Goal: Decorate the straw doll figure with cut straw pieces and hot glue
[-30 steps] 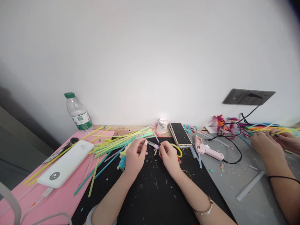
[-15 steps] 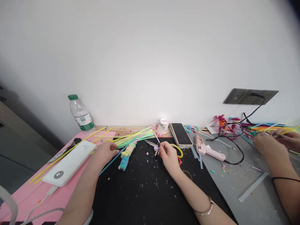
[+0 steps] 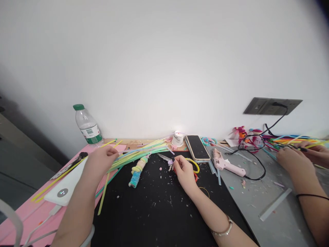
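My left hand [image 3: 101,163] is closed at the left part of a bundle of pastel pipe cleaners [image 3: 144,154], its fingertips pinched on a pale blue pipe cleaner [image 3: 126,151]. My right hand [image 3: 184,171] is also closed, with thumb and forefinger pinching a small lilac fuzzy piece [image 3: 170,162]. Scissors [image 3: 163,157] lie beside that piece, their handles partly hidden by my right hand. Between my hands a fuzzy pipe-cleaner figure [image 3: 138,171], blue, yellow and cream, lies on the black mat [image 3: 154,212].
At left are a plastic bottle [image 3: 88,127] and a white power bank [image 3: 64,187] with its cable. A paper cup [image 3: 177,139], a phone [image 3: 197,148] and a pink glue gun [image 3: 228,166] stand or lie rightward. Another person's hands [image 3: 295,159] work at far right.
My left hand has moved left and up, and the pipe cleaners have shifted left, with a yellow-green one now sticking out toward me. My right hand has hardly moved.
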A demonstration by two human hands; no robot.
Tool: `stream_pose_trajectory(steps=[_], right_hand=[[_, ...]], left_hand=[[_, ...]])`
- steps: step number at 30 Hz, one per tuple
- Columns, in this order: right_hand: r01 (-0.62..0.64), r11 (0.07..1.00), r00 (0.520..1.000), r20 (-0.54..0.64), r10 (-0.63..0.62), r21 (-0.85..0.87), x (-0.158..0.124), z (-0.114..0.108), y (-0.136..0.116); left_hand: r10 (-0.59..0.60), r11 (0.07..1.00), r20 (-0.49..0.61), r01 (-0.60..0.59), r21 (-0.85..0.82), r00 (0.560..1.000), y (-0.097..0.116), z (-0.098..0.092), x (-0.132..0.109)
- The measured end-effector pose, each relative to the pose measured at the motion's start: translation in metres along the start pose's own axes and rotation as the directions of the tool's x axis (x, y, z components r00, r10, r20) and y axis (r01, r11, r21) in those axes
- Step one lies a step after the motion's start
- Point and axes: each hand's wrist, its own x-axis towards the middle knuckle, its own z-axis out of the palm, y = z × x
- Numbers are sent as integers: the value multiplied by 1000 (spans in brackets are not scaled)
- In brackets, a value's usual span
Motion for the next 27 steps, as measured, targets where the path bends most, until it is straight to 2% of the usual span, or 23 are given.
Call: stream_pose_trajectory(steps=[2, 3, 5, 7, 8, 9, 10, 12, 13, 15, 18, 21, 24, 27], right_hand=[[-2, 1000, 1000, 2, 2, -1, 0, 0, 0], [-2, 1000, 1000, 3, 2, -2, 0, 0, 0], [-1, 1000, 1000, 4, 1, -1, 0, 0, 1], [-4, 1000, 1000, 2, 4, 4, 0, 1, 1], [-4, 1000, 1000, 2, 4, 6, 0, 1, 1], [-4, 1000, 1000, 2, 4, 6, 0, 1, 1], [-4, 1000, 1000, 2, 4, 5, 0, 0, 1], [-2, 1000, 1000, 3, 2, -2, 0, 0, 1], [-1, 1000, 1000, 3, 1, -5, 0, 0, 1], [-2, 1000, 1000, 4, 2, -10, 0, 0, 1], [-4, 1000, 1000, 5, 4, -10, -1, 0, 1], [-3, 1000, 1000, 7, 3, -9, -1, 1, 2], [-2, 1000, 1000, 10, 2, -6, -1, 1, 3], [1, 1000, 1000, 10, -1, -9, -1, 0, 2]], left_hand=[[3, 1000, -203, -8, -22, 979, 9, -13, 3], [49, 998, -285, -58, -25, 957, 14, -18, 4], [194, 975, -420, -221, -15, 887, 23, -22, 6], [283, 939, -472, -342, -42, 835, 30, -23, 8], [285, 928, -482, -364, -77, 828, 33, -23, 9], [257, 925, -473, -356, -131, 843, 35, -23, 10], [211, 928, -436, -319, -191, 875, 37, -25, 11], [95, 922, -275, -188, -338, 957, 38, -29, 13], [56, 906, -185, -127, -403, 981, 38, -32, 15], [38, 866, -7, -37, -498, 999, 38, -37, 17], [108, 846, 194, 12, -533, 975, 37, -40, 21], [143, 882, 341, 36, -469, 929, 36, -32, 23], [77, 908, 388, 97, -409, 918, 35, -14, 20], [75, 844, 427, 170, -508, 901, 36, 9, 15]])
